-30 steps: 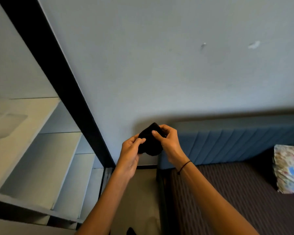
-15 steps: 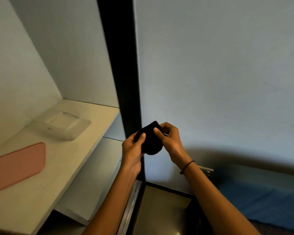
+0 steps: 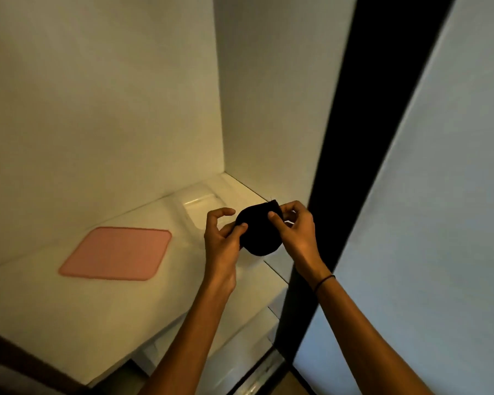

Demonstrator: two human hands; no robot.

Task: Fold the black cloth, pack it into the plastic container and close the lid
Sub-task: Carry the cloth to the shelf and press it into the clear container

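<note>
The black cloth [image 3: 259,232] is bunched into a small rounded bundle, held in the air between both hands. My left hand [image 3: 221,238] pinches its left edge with thumb and finger. My right hand [image 3: 295,229] grips its upper right edge. Behind the hands, a clear plastic container [image 3: 196,205] sits open on the white shelf [image 3: 97,309], near the back corner; my left hand hides its near right part. A pink lid [image 3: 116,253] lies flat on the shelf to the left of the container.
The shelf sits in a white alcove with a back wall and a right side wall [image 3: 268,95]. A black vertical frame [image 3: 354,138] runs just right of my hands. More white shelves [image 3: 240,346] show below.
My view has swung left toward the shelf; the container and pink lid now sit closer to the centre. Both hands keep hold of the black cloth over the shelf's right end.
</note>
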